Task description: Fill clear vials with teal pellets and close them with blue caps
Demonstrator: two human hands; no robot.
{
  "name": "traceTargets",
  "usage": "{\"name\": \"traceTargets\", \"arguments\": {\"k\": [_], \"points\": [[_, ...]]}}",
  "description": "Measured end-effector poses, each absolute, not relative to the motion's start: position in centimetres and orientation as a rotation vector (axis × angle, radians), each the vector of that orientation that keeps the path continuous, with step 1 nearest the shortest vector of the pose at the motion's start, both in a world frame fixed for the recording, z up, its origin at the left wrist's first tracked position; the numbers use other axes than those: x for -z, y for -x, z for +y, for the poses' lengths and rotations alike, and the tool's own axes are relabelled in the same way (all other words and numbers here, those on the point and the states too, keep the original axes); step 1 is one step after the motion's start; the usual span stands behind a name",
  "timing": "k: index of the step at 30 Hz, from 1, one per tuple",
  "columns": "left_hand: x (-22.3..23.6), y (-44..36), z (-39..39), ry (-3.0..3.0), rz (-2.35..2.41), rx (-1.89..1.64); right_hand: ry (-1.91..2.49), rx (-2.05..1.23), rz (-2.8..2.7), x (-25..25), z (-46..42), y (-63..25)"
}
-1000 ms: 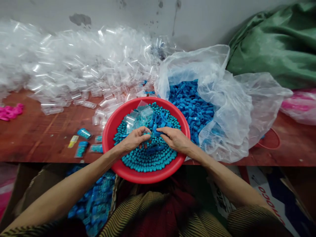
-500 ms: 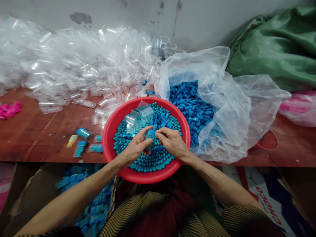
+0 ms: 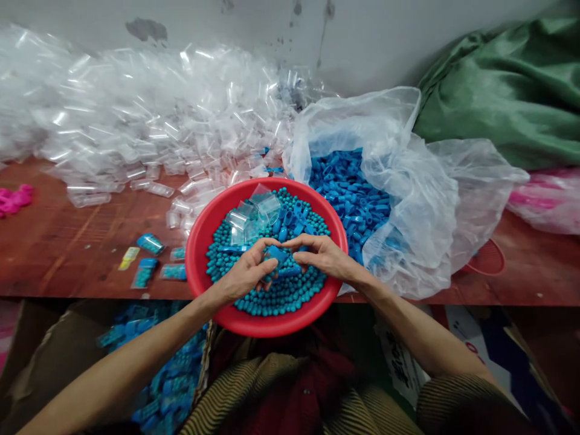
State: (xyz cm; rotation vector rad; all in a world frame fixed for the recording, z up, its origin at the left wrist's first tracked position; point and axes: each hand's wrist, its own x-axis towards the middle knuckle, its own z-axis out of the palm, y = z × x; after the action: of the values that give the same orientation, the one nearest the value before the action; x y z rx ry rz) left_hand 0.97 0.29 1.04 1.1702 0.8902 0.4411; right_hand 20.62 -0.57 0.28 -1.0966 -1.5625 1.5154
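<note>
My left hand [image 3: 249, 269] is closed around a small clear plastic container with a blue cap [image 3: 275, 255], above the red basin [image 3: 196, 272]. My right hand [image 3: 326, 257] is just right of it, thumb and forefinger apart, the forefinger reaching to the left fingertips. No object shows between the right fingers. Turquoise beads [image 3: 272, 306] cover the basin's bottom. On them lie several clear empty containers [image 3: 247, 220] and blue caps [image 3: 296, 225]. The lower part of the held container is hidden by my left fingers.
Clear containers [image 3: 136, 121] are heaped along the wall. Behind the basin, a plastic bag [image 3: 412, 199] holds blue caps [image 3: 348, 193]. Filled containers [image 3: 145, 273] lie left on the red table [image 3: 81, 260]. Below is a box of filled ones [image 3: 172, 380]. A green sack [image 3: 507, 96] stands right.
A blue cap, first in my right fingers, now sits on the container in my left hand. My right fingers have opened out from a pinch. The view has shifted slightly.
</note>
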Motion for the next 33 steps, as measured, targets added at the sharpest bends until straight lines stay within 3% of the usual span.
{"name": "traceTargets", "arguments": {"k": [2,5,13,23,30,33], "points": [[-1.2,-1.0,0.2,-1.204,0.888,-0.433,1.127,-1.601,-1.373,-0.2,-0.1,-20.4],[-1.6,-1.4,-0.2,-1.242,0.939,-0.462,1.215,-1.454,-1.305,0.0,-0.1,-19.5],[-1.6,-1.5,-1.1,-1.266,0.972,-0.669,1.272,-0.909,-2.148,-1.1,-2.6,-17.3],[-1.7,-2.4,-1.7,-1.107,0.936,-0.802,1.351,-0.306,-2.287,-0.4,-3.1,-15.8],[0.0,-3.0,-1.2,-1.251,1.059,-0.779,1.599,-0.43,-2.386,-0.7,-3.3,-15.1],[0.2,-1.3,-0.9,-1.482,1.163,-0.689,1.511,-0.598,-2.484,-0.6,-3.0,-15.3]]}}
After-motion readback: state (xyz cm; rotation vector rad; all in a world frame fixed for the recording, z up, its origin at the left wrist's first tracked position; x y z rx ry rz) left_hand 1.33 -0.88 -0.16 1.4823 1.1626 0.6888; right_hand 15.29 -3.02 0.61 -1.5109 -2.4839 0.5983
